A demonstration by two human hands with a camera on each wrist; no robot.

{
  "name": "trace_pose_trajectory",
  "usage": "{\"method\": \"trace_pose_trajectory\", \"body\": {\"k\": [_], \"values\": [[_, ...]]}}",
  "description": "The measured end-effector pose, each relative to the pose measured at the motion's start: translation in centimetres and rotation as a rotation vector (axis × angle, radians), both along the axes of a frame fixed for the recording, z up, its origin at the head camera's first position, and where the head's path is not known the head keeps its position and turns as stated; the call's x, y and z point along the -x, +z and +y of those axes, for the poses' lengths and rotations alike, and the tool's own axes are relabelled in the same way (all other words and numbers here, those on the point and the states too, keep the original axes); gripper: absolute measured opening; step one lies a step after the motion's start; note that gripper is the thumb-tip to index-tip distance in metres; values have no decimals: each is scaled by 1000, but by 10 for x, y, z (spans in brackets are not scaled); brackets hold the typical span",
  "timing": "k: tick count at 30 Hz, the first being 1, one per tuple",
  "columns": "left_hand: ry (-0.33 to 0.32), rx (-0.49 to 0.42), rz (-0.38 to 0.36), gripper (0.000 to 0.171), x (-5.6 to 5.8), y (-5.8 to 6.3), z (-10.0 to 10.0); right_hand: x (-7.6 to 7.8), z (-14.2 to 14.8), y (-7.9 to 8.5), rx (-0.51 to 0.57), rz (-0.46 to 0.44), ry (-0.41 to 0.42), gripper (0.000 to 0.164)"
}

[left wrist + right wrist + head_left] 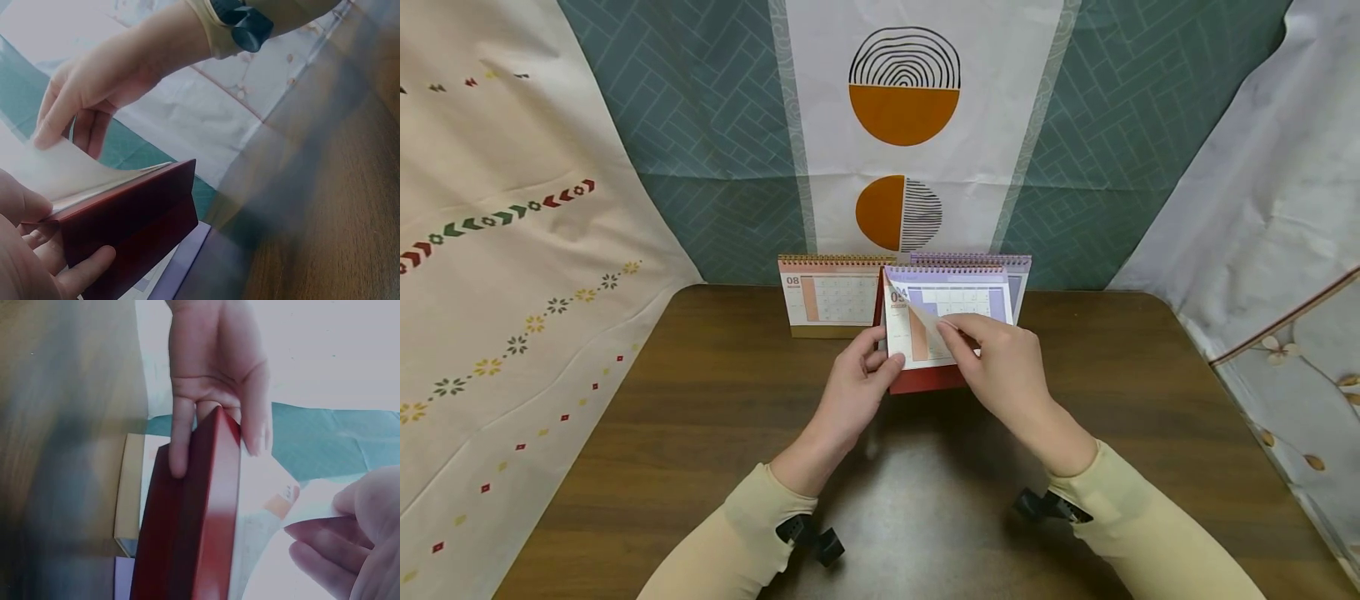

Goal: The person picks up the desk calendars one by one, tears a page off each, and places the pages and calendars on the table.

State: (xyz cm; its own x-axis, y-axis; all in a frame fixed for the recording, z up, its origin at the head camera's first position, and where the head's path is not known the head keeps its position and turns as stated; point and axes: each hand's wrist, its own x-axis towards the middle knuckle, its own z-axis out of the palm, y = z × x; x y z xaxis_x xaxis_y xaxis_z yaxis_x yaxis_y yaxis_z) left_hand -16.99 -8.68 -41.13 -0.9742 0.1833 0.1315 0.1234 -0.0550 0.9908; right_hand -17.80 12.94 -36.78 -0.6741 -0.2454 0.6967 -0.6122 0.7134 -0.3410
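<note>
I see the left hand (859,364) gripping the left edge of a red-based spiral desk calendar (927,381), fingers curled round it. The right hand (1006,360) pinches a thin, pale paper page (929,327) between thumb and fingertips, lifted at its left side. Behind the calendar I see a gold-based peach-and-white calendar (844,300) and a lilac-edged one (1019,286) on the brown wooden table (715,408).

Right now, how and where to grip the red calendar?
Take the red calendar low on its left edge, probably from the left, thumb in front, like the left hand: a spiral binds its top, and opposite, the right hand pinches a page.
</note>
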Motion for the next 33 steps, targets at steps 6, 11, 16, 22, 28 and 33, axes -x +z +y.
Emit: {"method": "trace_pose_trajectory", "body": {"k": [6,11,16,22,28,33], "values": [[-17,-21,-3,44,0,0,1,4,10,9,100,-50,-49,13],[-31,-25,-22,46,-2,1,2,10,21,18,131,-84,-86,13],[-38,-13,-3,45,-4,2,3,20,31,29,156,-111,-103,14],[-10,5,30,38,-5,1,3,33,44,44,141,-161,-115,21],[37,21,58,36,-4,-1,4,44,57,60,101,-251,-133,27],[27,22,59,37,-5,-1,6,47,62,70,105,-278,-151,26]]}}
